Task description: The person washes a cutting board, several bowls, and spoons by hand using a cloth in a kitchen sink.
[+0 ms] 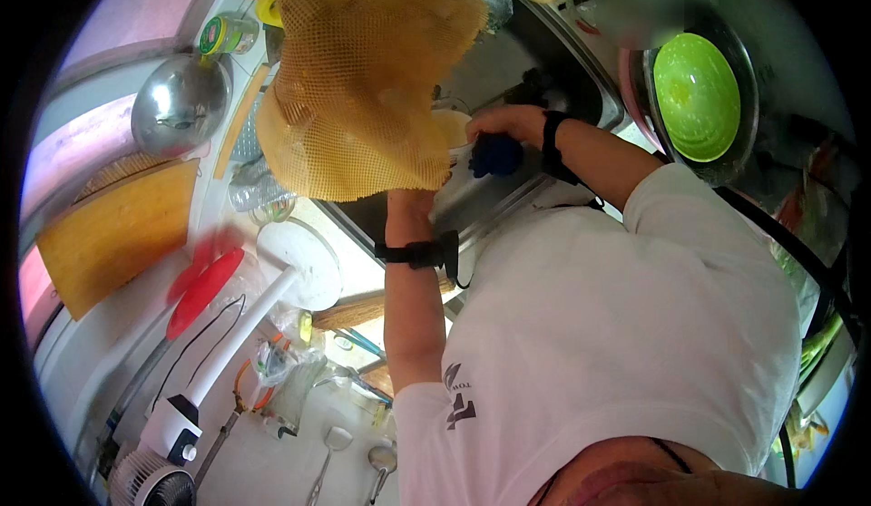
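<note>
A stiff yellow mesh sheet [367, 84] hangs close to the camera and covers much of the sink. Behind its lower edge, my left hand [412, 200] shows only near the wrist, so its fingers and anything in them are hidden. At the mesh's right edge, part of a pale bowl [452, 128] is visible over the steel sink [503, 203]. My right hand [507, 124] reaches in from the right, its fingers curled against the bowl's rim. Gathered against its palm is a dark blue scrubber or cloth [497, 156]. Both wrists wear black straps.
To the right, a green bowl [697, 98] sits in a metal basin [747, 98]. On the left are a steel lid or bowl [182, 105], a green-lidded jar [228, 35], a wooden board [122, 234] and a white fan [156, 479]. Utensils like a spatula [337, 439] hang lower left.
</note>
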Demonstrator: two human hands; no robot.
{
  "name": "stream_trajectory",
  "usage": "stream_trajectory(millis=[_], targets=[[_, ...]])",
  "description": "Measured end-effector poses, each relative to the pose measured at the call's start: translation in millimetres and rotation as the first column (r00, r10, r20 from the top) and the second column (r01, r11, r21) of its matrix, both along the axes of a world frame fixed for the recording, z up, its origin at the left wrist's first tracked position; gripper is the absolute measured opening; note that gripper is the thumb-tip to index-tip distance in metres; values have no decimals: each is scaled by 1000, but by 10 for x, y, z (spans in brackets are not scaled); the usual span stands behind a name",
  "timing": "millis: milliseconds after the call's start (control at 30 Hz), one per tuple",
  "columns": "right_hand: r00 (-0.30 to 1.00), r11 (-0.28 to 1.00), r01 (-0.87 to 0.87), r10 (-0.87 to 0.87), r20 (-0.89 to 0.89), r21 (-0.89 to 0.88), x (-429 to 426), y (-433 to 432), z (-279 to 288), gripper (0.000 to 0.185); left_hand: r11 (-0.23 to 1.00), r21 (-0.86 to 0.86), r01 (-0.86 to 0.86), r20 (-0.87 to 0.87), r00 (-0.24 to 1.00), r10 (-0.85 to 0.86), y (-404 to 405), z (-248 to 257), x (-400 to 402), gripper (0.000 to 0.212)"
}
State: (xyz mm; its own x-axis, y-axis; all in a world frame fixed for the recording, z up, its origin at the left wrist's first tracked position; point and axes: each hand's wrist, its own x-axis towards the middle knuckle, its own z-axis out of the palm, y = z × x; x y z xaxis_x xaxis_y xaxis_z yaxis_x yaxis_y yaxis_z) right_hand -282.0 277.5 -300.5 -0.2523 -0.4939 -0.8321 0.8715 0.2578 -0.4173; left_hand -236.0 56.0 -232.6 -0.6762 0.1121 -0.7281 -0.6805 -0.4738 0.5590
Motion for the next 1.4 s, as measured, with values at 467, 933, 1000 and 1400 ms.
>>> stream_trajectory(millis=[467,933,1000,1400], targets=[[920,984,-88,141,-366,157,264,130,518,62,-248,-967,-54,126,746,-654,10,280,136,71],[687,751,364,-616,-386,-551,333,11,1472,40,951,-309,-34,-315,947,-68,269,526,116,50],[532,989,41,-142,-835,-142,394,35,1493,53,965,-253,-63,-338,941,-27,333,618,100,49],[-383,907,-128,328,-864,401,454,13,1061,35,904,-367,219,-164,942,-295,268,846,-107,53]])
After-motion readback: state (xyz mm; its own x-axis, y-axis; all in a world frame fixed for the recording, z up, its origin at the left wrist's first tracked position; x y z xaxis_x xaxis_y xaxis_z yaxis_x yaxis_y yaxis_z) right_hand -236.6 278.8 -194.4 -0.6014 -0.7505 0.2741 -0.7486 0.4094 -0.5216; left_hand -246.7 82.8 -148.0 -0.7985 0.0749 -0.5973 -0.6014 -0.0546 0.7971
